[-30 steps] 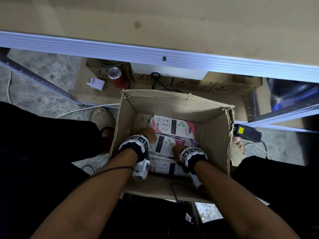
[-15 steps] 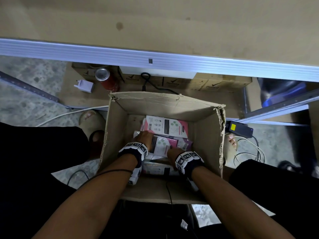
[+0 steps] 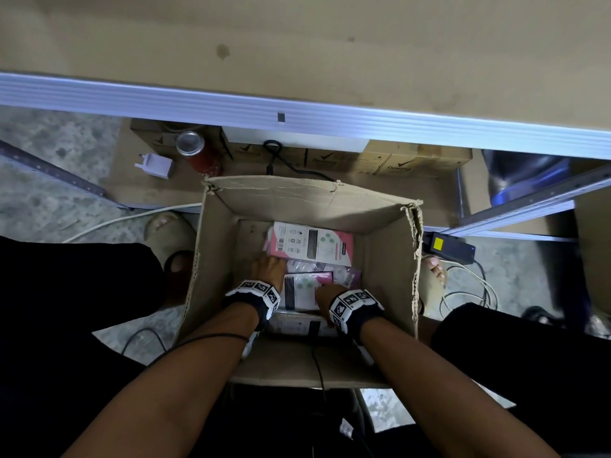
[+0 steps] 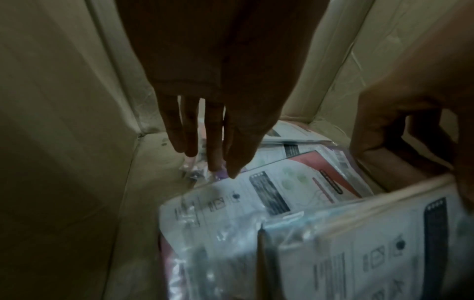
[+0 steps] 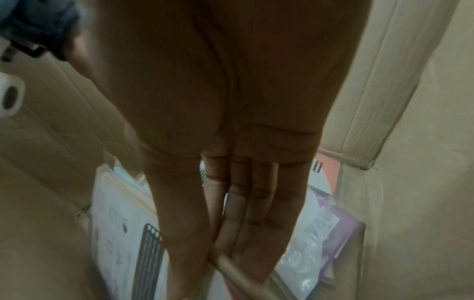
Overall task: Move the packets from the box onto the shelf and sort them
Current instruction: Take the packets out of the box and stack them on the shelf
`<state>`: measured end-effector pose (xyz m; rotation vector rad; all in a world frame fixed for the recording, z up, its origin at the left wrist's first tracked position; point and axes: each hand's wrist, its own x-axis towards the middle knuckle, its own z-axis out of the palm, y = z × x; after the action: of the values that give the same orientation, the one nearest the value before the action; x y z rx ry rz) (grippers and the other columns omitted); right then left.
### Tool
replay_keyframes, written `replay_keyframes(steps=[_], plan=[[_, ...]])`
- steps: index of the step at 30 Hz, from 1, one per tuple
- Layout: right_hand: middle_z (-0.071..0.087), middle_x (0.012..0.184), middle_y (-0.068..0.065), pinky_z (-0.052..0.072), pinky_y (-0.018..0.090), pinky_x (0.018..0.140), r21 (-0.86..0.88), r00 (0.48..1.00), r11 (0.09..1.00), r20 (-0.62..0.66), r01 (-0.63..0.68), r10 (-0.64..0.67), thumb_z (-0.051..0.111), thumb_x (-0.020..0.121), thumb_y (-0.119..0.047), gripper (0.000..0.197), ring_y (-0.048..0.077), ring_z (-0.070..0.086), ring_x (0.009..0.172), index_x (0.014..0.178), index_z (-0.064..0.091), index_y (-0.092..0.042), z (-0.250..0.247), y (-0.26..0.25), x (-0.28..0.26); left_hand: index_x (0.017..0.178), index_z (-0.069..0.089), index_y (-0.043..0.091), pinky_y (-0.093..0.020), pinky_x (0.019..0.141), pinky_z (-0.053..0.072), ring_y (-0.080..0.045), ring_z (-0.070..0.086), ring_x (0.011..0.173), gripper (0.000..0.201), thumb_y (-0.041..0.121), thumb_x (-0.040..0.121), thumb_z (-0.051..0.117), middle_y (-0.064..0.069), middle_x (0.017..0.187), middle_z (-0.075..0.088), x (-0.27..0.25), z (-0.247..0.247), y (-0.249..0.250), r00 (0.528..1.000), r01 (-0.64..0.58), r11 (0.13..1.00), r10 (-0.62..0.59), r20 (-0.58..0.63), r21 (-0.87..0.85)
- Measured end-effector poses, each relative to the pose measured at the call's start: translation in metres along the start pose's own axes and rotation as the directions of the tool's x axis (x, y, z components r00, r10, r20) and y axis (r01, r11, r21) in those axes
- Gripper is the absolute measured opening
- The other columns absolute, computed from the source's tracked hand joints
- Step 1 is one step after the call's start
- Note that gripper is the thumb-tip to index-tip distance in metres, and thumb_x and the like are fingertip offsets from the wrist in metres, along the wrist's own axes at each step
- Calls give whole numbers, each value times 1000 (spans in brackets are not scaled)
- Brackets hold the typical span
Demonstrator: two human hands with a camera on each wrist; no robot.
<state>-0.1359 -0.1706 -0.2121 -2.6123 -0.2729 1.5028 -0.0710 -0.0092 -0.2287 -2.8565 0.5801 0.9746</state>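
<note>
Cardboard box point(image 3: 386, 259) job: both hands are working inside it.
Left hand point(image 4: 218, 113) is reaching with straight fingers onto the packets point(image 3: 312, 244); right hand point(image 5: 238, 182) is pinching a packet edge point(image 5: 238, 272) between thumb and fingers. Box is sitting on the floor below the shelf point(image 3: 297, 117).

Bare forearms; each wrist carries a black band point(image 3: 355, 307) faced with white plates bearing black square-pattern markers. A thin black cable point(image 3: 198, 340) crosses the left forearm. Dark trousers; beige open-toed sandal point(image 3: 168, 226).

Pink-and-white packets point(image 3: 310, 244) lie jumbled flat inside open cardboard box point(image 3: 386, 259).
</note>
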Motion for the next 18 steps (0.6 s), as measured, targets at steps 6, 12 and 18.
replay_keyframes(steps=[6,12,18], plan=[[49,143,21,46,42,103,1,999,999,-38,36,-36,74,77,2,62,35,52,128,134,50,2,-1,1,-2,132,59,10,-41,102,47,-31,54,129,37,8,96,57,-11,137,58,0,5,-8,999,8,999,-6,52,-33],[53,138,20,48,44,102,-22,999,999,-4,39,-39,71,81,0,51,34,54,126,129,55,3,-3,0,-3,126,64,17,-37,104,49,-31,57,127,35,10,92,63,-11,139,59,-1,8,-11,990,-53,991,68,122,-122],[56,131,24,48,40,95,-66,1000,998,-1,18,-19,57,91,1,35,35,58,119,125,56,7,-9,-3,-3,109,68,3,-35,97,51,-30,63,113,23,6,86,72,-12,120,67,3,-4,-9,964,-52,964,117,240,-261]])
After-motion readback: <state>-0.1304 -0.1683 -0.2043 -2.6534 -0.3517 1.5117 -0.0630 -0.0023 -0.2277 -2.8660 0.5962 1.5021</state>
